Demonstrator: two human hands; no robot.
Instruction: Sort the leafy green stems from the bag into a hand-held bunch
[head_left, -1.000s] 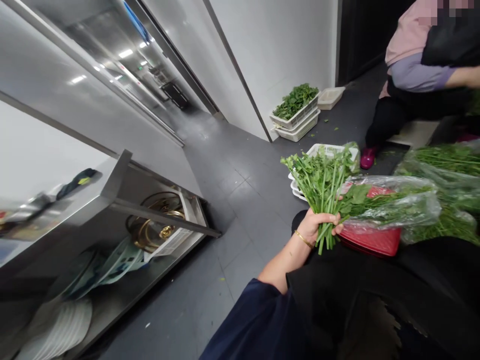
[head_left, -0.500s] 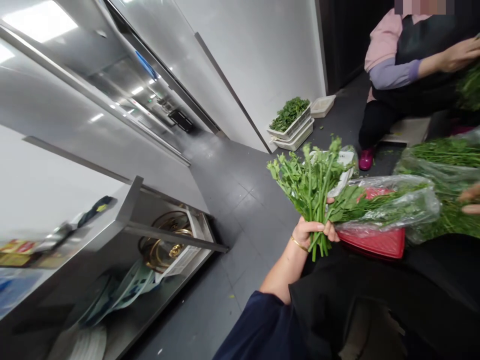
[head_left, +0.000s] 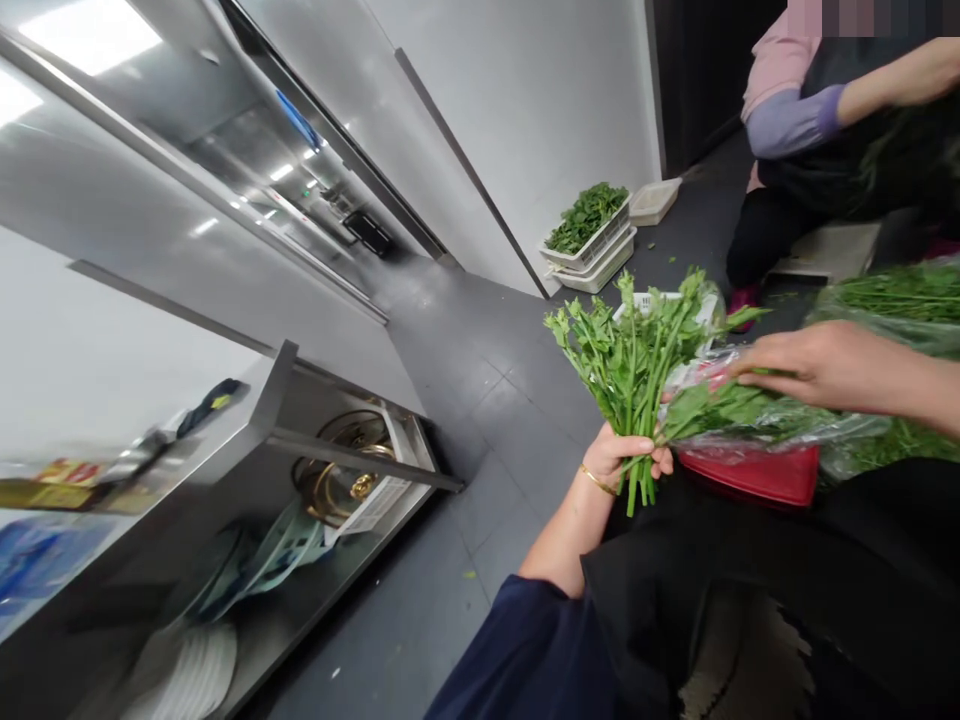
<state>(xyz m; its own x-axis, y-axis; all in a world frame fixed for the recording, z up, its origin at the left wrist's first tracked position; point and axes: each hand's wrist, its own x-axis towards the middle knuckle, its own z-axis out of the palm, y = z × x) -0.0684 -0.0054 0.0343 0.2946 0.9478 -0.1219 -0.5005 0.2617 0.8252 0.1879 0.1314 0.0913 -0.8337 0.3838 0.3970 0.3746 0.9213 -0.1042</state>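
One bunch of greens in your fist, plenty more bagged
Your left hand is curled round the stems; your right hand is over the plastic bag, can't tell if it's pinching anything. Looks like the bagged greens are what's left. Bag's partly covering the red tub, and your bunch blocks the white basket behind.

Floor: dark grey tile, seams visible, glossy patch near the doorway. Pale wall right of that, plain, 1 dark strip running down it, black panel past its right edge. Left: shiny metal wall, white section below, then steel table with 1 low shelf. Ceiling light top left, bright; more lights beyond the doorway.
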